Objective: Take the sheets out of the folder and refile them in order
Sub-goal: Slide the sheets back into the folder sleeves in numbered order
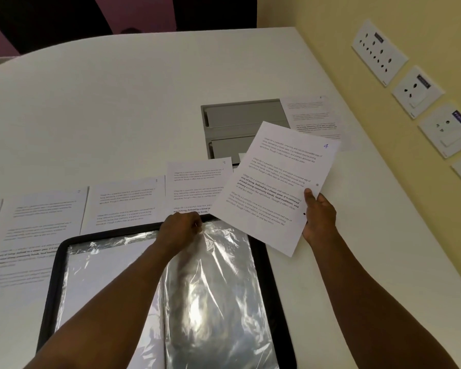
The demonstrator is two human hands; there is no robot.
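Clear plastic sleeve (213, 275) in open folder (261, 262) on surface (117, 115), top pinched by left hand (180, 230). Right hand (318, 217) grips sheet 4 (274, 187). Refiling step; next likely needs sleeve mouth opened, sheet slid in.

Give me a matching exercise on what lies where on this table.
Things:
1. white printed sheet marked 4
2. clear plastic sleeve
3. grey recessed panel
4. white wall sockets

Places:
A. set into the tabletop
B. pinched by the left hand
C. on the yellow wall
D. held up by the right hand

Pairs: 1-D, 2-B, 3-A, 4-C
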